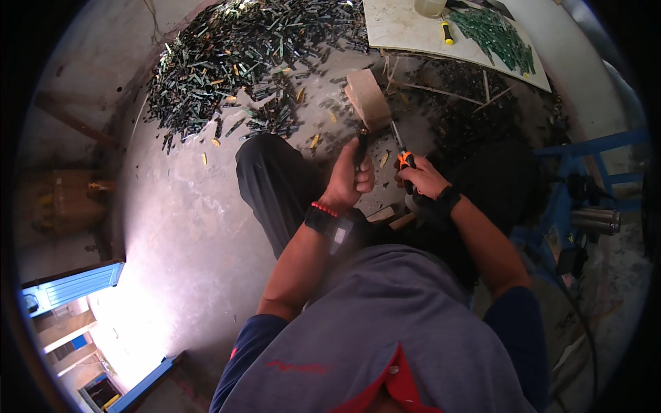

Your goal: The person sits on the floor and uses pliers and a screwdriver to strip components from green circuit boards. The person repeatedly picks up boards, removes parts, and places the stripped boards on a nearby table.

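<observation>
My left hand (350,177) is closed around a dark narrow piece (361,146), held upright with its top end near a wooden block (370,98). What kind of piece it is does not show clearly. In my right hand (425,179) is a screwdriver (405,160) with an orange and black handle. Its thin metal shaft points up and away, the tip close to the block's lower right edge. The block stands on the floor just beyond both hands, between my bent knees.
A large heap of dark strips (241,62) covers the floor ahead and left. A low board (413,31) at far right bears green strips (492,38), a yellow-black tool (447,33) and a container (429,7). A blue metal frame (592,148) stands at right.
</observation>
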The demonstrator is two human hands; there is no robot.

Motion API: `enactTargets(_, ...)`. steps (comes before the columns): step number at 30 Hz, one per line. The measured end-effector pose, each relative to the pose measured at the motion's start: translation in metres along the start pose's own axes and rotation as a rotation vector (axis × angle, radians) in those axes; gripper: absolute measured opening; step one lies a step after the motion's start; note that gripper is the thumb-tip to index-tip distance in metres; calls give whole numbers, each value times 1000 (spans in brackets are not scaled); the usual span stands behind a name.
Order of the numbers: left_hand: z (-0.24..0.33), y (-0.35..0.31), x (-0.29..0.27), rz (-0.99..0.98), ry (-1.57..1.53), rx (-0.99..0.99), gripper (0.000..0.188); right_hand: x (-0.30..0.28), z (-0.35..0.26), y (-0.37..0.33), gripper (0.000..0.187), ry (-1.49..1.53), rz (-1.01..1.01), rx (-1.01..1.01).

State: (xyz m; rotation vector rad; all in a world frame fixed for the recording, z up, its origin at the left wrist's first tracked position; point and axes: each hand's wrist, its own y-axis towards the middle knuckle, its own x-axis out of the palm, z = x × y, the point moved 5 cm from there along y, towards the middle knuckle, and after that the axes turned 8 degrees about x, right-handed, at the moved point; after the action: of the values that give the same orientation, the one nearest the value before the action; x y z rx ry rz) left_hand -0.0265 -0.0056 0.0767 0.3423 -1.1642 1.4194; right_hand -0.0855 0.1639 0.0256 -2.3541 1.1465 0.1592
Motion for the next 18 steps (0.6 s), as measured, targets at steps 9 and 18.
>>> enactTargets(9,-5,6,-5,80,90,122,52,3,-70,-43,22,-179,84,-120)
enactTargets(18,-7,12,-13,318,250,252,45,11,-76,-43,30,-487,221,-45)
